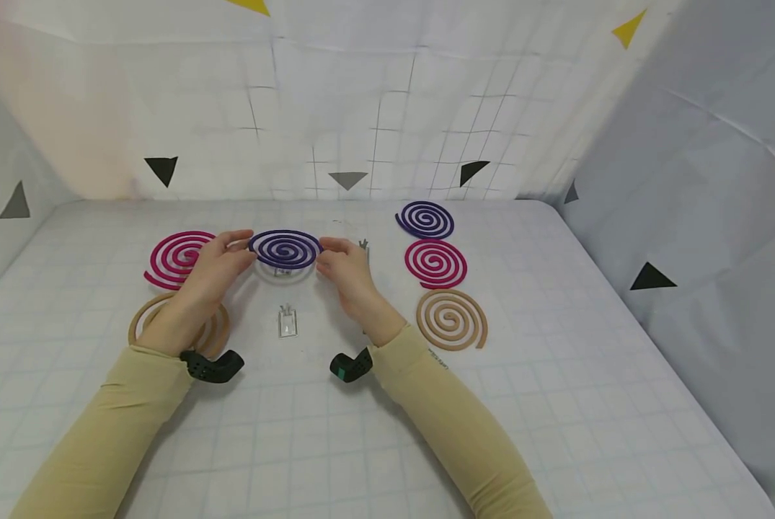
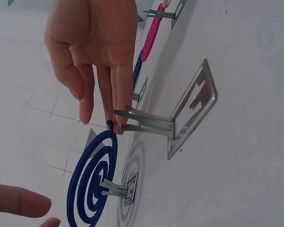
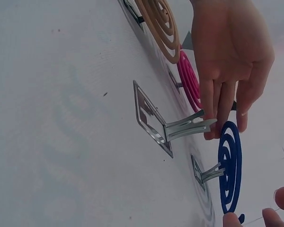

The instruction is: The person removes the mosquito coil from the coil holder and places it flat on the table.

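A dark blue mosquito coil point(image 1: 285, 249) is held level between both hands, above a metal coil stand point(image 3: 209, 174) in the middle of the table. My left hand point(image 1: 212, 274) pinches the coil's left rim; the right wrist view shows thumb and fingers on either side of it. My right hand point(image 1: 351, 277) pinches the right rim, where the tail lies between thumb and fingers in the left wrist view. The stand's prongs reach toward the coil's centre; whether they touch is unclear. A second metal stand point(image 1: 288, 321) with upright prongs sits nearer, with nothing on it.
Right of the hands lie a dark blue coil point(image 1: 424, 220), a pink coil point(image 1: 436, 264) and a tan coil point(image 1: 452, 319) in a column. To the left, a pink coil point(image 1: 169, 259) and a tan coil point(image 1: 217, 333) are partly hidden by my left arm. A white curtain point(image 1: 342, 94) hangs behind.
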A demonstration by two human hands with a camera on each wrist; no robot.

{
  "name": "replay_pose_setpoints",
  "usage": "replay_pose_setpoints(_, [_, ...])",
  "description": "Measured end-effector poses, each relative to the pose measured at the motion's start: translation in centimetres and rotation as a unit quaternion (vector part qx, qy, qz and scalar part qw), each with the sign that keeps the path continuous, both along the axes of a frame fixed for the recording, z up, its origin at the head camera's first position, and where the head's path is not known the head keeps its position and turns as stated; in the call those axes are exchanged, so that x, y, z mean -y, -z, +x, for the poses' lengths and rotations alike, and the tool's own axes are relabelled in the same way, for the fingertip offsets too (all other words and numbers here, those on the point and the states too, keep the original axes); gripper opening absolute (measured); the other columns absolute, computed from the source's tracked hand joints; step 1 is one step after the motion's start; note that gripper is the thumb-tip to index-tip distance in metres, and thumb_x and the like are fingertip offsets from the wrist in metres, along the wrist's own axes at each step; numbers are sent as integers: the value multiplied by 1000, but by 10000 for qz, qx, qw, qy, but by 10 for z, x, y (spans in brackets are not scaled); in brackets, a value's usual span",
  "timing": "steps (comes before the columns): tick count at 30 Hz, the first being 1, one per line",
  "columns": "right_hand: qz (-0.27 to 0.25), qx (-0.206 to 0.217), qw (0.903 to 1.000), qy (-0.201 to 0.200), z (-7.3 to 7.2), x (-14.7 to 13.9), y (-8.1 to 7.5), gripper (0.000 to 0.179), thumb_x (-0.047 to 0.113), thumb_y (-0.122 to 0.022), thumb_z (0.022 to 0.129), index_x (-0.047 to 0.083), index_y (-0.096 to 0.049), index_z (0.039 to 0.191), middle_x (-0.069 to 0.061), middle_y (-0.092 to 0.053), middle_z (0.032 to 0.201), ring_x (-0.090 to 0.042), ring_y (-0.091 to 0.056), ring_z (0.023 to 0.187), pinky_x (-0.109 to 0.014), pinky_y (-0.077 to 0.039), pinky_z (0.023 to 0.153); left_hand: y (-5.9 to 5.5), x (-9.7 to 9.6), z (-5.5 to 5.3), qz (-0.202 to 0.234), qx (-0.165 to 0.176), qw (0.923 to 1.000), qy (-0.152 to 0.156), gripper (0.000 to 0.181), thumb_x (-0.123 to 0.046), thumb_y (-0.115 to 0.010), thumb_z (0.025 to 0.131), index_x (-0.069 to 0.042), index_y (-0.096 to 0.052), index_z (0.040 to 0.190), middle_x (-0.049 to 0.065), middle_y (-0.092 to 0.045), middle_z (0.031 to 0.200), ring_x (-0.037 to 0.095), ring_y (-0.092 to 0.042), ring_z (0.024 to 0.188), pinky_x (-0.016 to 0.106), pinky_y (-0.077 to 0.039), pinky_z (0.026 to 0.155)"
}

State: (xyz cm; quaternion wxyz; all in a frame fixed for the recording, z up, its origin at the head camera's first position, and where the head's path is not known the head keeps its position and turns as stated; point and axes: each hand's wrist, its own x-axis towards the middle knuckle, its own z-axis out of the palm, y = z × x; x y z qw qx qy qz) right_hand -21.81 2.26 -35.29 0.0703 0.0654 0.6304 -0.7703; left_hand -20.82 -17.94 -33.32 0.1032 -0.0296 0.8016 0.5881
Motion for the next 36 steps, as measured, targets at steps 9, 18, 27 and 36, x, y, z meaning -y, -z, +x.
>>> replay_pose_setpoints(9, [5,-193,9998,30,1,-1,-3,44,-7,-52,89,-6,-56,133,-20,-55,136,-31,-58,120,-36,-51,103,1,0,0,169,-147,9996,-142,63,-12,-46,99,-4,-24,157,17,-29,162,32,-37,144,47,-31,120])
replay_pose_setpoints(18, [28,-210,9997,95,4,-5,-7,41,-8,-55,87,-6,-59,128,-20,-58,133,-29,-61,119,-32,-52,100,3,-1,1,248,-348,9988,-231,61,-10,-49,100,-4,-26,156,16,-33,160,27,-45,139,40,-37,117])
replay_pose_setpoints(27, [-164,-247,9994,156,4,-8,-10,39,-10,-56,87,-8,-60,126,-21,-58,130,-27,-63,109,-32,-55,96,3,-2,1,311,-319,9986,-271,60,-11,-49,102,-7,-26,157,14,-32,161,28,-44,140,36,-39,115])
replay_pose_setpoints(36, [-146,-248,9995,120,1,-15,-12,38,-10,-60,88,-7,-60,126,-18,-62,125,-23,-64,100,-29,-56,92,2,-7,4,692,-430,9958,-414,58,-8,-51,101,-6,-30,155,13,-36,160,19,-51,132,23,-46,106])
